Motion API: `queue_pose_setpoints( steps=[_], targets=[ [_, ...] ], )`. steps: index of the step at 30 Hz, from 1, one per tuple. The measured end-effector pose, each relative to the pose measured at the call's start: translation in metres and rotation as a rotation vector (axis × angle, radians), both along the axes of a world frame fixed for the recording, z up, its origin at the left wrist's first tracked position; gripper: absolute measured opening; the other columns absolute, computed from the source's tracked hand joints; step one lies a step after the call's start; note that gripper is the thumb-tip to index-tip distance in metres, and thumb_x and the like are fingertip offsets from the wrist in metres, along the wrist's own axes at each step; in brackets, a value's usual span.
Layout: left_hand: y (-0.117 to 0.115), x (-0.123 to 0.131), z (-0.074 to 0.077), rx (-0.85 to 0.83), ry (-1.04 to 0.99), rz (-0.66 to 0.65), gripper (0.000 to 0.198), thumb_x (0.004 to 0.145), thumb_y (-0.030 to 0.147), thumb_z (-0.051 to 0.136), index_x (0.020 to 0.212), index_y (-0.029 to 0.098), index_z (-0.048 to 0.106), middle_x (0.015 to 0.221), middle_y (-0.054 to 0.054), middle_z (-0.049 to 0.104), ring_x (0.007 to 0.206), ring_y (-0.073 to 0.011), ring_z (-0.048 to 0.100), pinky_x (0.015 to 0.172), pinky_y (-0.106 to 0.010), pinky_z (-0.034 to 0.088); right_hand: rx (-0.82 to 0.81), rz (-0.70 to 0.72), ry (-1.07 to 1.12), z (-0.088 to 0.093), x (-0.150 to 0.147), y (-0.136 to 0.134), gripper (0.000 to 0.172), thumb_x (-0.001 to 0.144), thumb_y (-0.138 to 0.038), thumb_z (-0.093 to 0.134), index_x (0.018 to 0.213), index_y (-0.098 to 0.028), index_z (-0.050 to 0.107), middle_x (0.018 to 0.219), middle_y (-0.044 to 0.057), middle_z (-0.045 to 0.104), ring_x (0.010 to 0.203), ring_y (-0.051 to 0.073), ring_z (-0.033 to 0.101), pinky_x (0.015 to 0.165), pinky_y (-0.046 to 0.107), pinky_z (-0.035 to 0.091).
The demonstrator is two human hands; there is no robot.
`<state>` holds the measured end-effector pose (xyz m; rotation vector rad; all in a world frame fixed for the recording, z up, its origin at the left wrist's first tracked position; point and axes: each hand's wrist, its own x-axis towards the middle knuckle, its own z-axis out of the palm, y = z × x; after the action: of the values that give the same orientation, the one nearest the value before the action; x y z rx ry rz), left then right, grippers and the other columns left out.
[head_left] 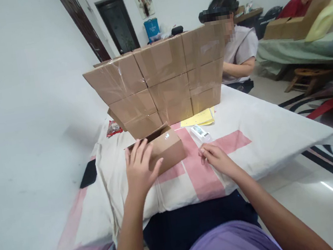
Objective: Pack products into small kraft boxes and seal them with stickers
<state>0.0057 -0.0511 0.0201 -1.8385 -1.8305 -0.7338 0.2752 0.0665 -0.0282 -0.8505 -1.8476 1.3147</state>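
A small open cardboard box [168,145] lies on the table's white and pink cloth [248,129] in front of me. My left hand [140,168] rests on its near left side, fingers spread over the cardboard. My right hand [217,157] lies on the cloth to the right of the box, fingers curled loosely, with nothing visible in it. A small white packaged item [200,133] lies just beyond my right hand.
A wall of several taped cardboard boxes [162,79] stands at the table's far side. Yellow papers [199,118] lie at its foot, and a red wrapper [113,128] at the left. A dark phone [88,173] sits at the left edge. Another person [239,53] sits behind the boxes.
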Motion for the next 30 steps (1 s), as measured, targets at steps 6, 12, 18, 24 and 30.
queue_pose_setpoints(
  steps=[6, 12, 18, 24, 30],
  targets=[
    [-0.020, 0.047, 0.005, -0.003, -0.301, -0.309, 0.028, 0.095, 0.042, 0.066, 0.114, 0.022, 0.068, 0.106, -0.009, 0.074, 0.099, -0.0230, 0.068, 0.086, -0.038, 0.050, 0.553, 0.205, -0.026, 0.035, -0.033, -0.047, 0.024, 0.107, -0.023, 0.041, 0.090, -0.022, 0.058, 0.095, 0.005, 0.061, 0.087, 0.018, 0.061, 0.079, 0.031, 0.051],
    [-0.035, 0.050, 0.004, 0.013, -0.370, -0.424, 0.008, 0.094, 0.016, 0.068, 0.095, 0.024, 0.067, 0.089, -0.001, 0.073, 0.085, -0.0164, 0.065, 0.077, -0.034, 0.045, 0.636, 0.314, -0.089, 0.036, -0.044, -0.057, 0.023, 0.107, -0.021, 0.045, 0.098, -0.021, 0.066, 0.094, 0.006, 0.064, 0.084, 0.017, 0.062, 0.075, 0.030, 0.052],
    [-0.045, 0.042, -0.003, 0.343, -0.376, -0.287, 0.017, 0.091, 0.006, 0.063, 0.097, 0.022, 0.065, 0.087, -0.003, 0.067, 0.082, -0.0175, 0.062, 0.077, -0.035, 0.047, 0.573, 0.142, -0.021, 0.043, -0.045, -0.035, 0.036, 0.101, -0.031, 0.060, 0.137, -0.025, 0.064, 0.111, 0.008, 0.075, 0.101, 0.024, 0.070, 0.090, 0.039, 0.058],
    [-0.037, 0.028, 0.008, 0.442, -0.665, -0.166, 0.011, 0.096, 0.016, 0.061, 0.087, 0.021, 0.064, 0.082, -0.001, 0.063, 0.079, -0.0153, 0.060, 0.072, -0.030, 0.048, 0.855, -0.042, 0.018, 0.076, -0.069, 0.026, 0.039, 0.101, -0.032, 0.058, 0.140, -0.027, 0.063, 0.143, 0.009, 0.065, 0.136, 0.032, 0.053, 0.116, 0.055, 0.042],
    [-0.024, 0.020, 0.018, 0.344, -0.770, -0.122, 0.018, 0.100, 0.025, 0.057, 0.085, 0.021, 0.066, 0.085, -0.002, 0.066, 0.086, -0.0161, 0.062, 0.079, -0.030, 0.050, 0.865, 0.125, -0.269, 0.066, -0.115, 0.056, 0.036, 0.104, -0.031, 0.053, 0.135, -0.020, 0.068, 0.139, 0.011, 0.068, 0.138, 0.034, 0.051, 0.115, 0.058, 0.037]
  ],
)
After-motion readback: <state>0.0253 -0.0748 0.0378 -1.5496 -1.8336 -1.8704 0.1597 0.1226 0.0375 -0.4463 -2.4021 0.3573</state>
